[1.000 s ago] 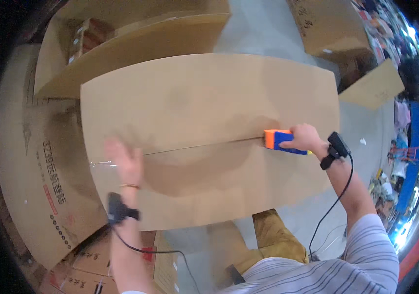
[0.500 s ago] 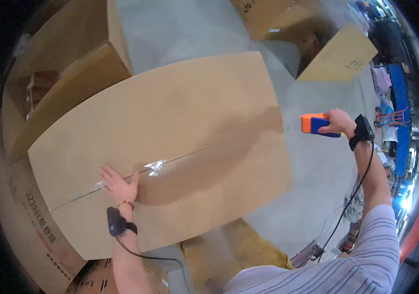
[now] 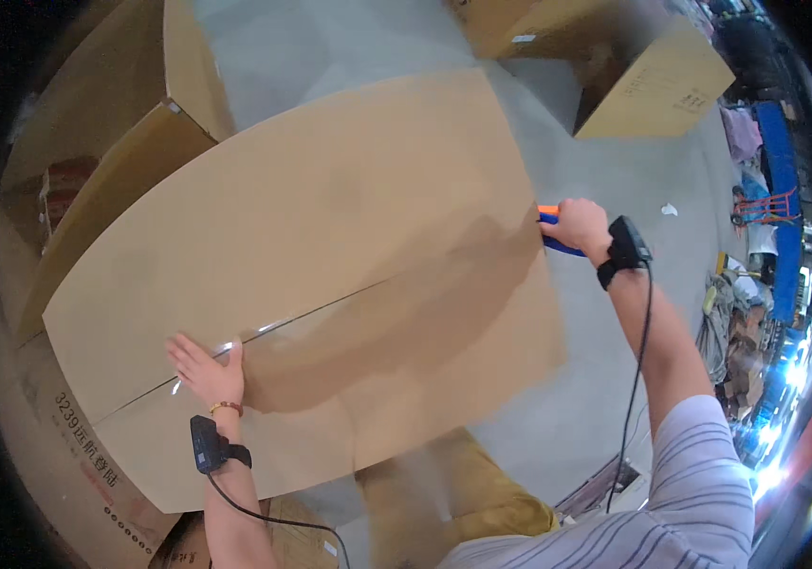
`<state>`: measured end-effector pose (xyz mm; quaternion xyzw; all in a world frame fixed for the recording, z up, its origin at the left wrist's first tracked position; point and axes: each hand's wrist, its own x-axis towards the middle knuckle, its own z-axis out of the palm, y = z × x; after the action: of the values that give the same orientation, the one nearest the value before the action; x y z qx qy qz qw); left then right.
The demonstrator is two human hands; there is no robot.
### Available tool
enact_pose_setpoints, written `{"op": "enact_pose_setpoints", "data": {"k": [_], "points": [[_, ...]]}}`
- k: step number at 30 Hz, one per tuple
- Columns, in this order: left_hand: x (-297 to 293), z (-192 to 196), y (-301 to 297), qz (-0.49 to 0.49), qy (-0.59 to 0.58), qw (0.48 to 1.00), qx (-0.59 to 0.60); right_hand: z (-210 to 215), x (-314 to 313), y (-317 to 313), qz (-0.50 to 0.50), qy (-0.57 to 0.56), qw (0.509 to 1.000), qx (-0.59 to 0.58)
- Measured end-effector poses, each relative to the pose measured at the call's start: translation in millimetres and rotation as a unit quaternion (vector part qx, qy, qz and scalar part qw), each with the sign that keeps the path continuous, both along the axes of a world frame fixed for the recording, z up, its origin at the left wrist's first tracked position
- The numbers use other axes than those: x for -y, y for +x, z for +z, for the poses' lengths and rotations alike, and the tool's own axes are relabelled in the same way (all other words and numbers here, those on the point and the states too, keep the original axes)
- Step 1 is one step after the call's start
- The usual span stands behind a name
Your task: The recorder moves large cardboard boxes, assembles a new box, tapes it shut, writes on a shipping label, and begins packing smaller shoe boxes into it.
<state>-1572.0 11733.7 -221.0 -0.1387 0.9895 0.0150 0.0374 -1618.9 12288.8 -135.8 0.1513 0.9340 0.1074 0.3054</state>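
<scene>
Grasps half-hidden blue-and-orange tool (image 3: 562,248) in right hand (image 3: 582,227) at edge of carton (image 3: 325,261) beside open floor (image 3: 605,175), resting spread left hand (image 3: 212,377) on top.

On the grey floor (image 3: 605,322), a flapped carton (image 3: 655,87) is noted. To the right of the flapped carton, a pink bundle (image 3: 741,133) and a blue panel (image 3: 779,156) are recorded; to its lower right, a red hand truck (image 3: 766,208) is observed. Below the flapped carton, a white scrap (image 3: 669,210) is seen. Far to its left, a larger open carton (image 3: 193,76) is found, a reddish package (image 3: 66,185) contained within
</scene>
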Motion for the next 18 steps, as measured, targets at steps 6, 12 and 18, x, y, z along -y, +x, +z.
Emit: {"op": "enact_pose_setpoints", "data": {"k": [6, 12, 18], "points": [[-8.5, 5.3, 5.1, 0.004, 0.013, 0.999, 0.033, -12.8, -11.6, -7.0, -0.082, -0.029, 0.996, 0.015], [-4.6, 1.5, 3.4, -0.005, 0.009, 0.999, 0.038, -10.4, -4.2, -12.8, 0.027, 0.005, 0.999, -0.023], [-12.9, 3.6, 7.8, -0.006, -0.002, 0.999, 0.041, -79.6, -28.5, 49.4, 0.139, 0.032, 0.981, -0.131]]}}
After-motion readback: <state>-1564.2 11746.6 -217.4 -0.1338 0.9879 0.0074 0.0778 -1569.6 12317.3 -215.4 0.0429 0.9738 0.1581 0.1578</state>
